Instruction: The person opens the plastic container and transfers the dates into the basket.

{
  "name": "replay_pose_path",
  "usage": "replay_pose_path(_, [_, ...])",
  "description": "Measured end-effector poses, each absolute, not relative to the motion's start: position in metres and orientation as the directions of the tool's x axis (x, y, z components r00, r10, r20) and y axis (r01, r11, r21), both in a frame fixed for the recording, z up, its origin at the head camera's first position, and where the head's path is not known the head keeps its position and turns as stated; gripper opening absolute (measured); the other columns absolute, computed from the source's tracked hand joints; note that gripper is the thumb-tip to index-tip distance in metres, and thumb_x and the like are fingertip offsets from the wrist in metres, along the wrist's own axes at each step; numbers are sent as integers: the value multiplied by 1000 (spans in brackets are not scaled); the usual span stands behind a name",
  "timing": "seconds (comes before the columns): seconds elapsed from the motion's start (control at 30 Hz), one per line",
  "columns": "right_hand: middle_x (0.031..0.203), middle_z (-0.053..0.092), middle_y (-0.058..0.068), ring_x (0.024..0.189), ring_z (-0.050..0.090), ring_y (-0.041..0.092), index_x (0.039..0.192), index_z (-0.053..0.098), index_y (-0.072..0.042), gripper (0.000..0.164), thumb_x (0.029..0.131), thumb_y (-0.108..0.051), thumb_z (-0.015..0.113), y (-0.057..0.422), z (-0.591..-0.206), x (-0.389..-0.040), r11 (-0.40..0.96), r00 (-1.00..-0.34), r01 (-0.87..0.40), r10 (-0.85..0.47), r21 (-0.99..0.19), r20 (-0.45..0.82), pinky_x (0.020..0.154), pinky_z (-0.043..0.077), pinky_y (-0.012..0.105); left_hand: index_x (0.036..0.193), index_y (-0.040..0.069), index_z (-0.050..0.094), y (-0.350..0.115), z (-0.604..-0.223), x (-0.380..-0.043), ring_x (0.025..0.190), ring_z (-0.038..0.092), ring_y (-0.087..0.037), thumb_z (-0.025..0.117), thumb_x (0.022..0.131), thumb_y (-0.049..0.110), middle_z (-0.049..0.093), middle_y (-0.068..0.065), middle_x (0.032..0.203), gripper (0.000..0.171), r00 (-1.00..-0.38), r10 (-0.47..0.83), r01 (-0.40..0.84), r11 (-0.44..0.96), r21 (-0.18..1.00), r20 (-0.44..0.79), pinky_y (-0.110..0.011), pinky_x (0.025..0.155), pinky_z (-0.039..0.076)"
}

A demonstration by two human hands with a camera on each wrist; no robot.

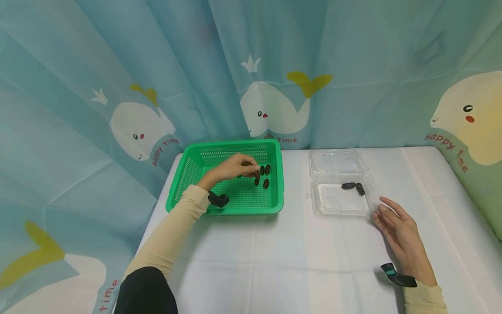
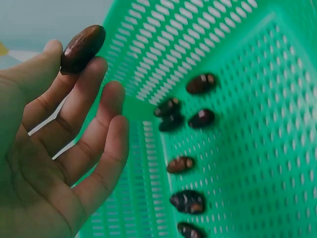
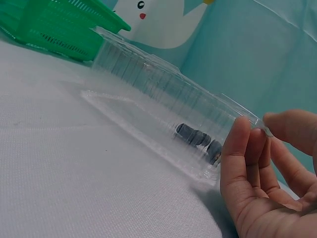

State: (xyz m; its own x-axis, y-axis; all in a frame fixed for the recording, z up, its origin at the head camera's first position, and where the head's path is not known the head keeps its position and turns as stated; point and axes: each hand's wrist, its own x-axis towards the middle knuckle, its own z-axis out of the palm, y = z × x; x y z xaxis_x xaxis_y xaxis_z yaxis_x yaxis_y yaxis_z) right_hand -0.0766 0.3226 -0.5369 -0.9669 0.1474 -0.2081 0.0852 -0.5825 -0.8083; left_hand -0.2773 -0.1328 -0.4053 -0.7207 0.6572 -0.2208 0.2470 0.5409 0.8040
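Observation:
My left hand (image 1: 235,167) is over the green plastic basket (image 1: 281,187). In the left wrist view it pinches a glossy brown date (image 2: 84,48) between thumb and fingers, the other fingers loosely bent. Several dark, wrinkled dates (image 2: 200,84) lie apart on the basket floor below. To the right stands a clear plastic box (image 1: 341,212) with its lid (image 1: 338,162) folded back. Two dates, one (image 1: 348,186) lying sideways and another (image 1: 360,189) slanted, rest inside. At the box's front right corner my right hand (image 1: 401,231) pinches the rim between thumb and fingers.
A white cloth (image 1: 290,261) covers the table. Behind it hangs a blue curtain (image 1: 353,109) with whale prints, close to the backs of the basket and the lid. A black band (image 1: 218,199) on my left wrist hangs over the basket's front part.

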Motion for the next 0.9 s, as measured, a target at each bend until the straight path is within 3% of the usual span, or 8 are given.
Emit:
replay_pose_path(0.13, [104, 67, -4, 91, 71, 8, 130, 69, -20, 35, 104, 2, 58, 323, -536, -77, -579, -967, 84, 149, -811, -206, 84, 61, 20, 102, 4, 74, -135, -409, -288, 82, 58, -39, 58, 108, 21, 68, -16, 93, 24, -702, 666, 276, 581, 765, -253, -41, 74, 49])
replay_pose_path(0.37, [105, 67, -3, 92, 71, 8, 129, 70, -20, 35, 104, 1, 58, 322, -534, -78, -585, -966, 89, 148, -806, -214, 84, 61, 20, 107, 3, 77, -141, -419, -301, 93, 67, -39, 66, 104, 17, 74, -11, 102, 19, -660, 688, 372, 649, 664, -303, -53, 84, 56])
replay_pose_path(0.63, [105, 68, -3, 92, 71, 8, 130, 70, -18, 35, 105, 1, 56, 324, -538, -77, -595, -971, 79, 135, -800, -197, 85, 61, 20, 103, 5, 79, -139, -431, -307, 97, 71, -22, 77, 94, 7, 77, -8, 106, 10, -635, 690, 444, 693, 567, -346, -35, 85, 60])
replay_pose_path(0.9, [108, 68, -2, 94, 71, 8, 131, 70, -18, 36, 105, 2, 55, 324, -539, -77, -584, -972, 72, 141, -808, -188, 85, 61, 20, 100, 5, 80, -137, -439, -308, 104, 73, -25, 76, 92, 0, 77, -9, 108, 11, -657, 657, 463, 738, 491, -369, -35, 91, 62])
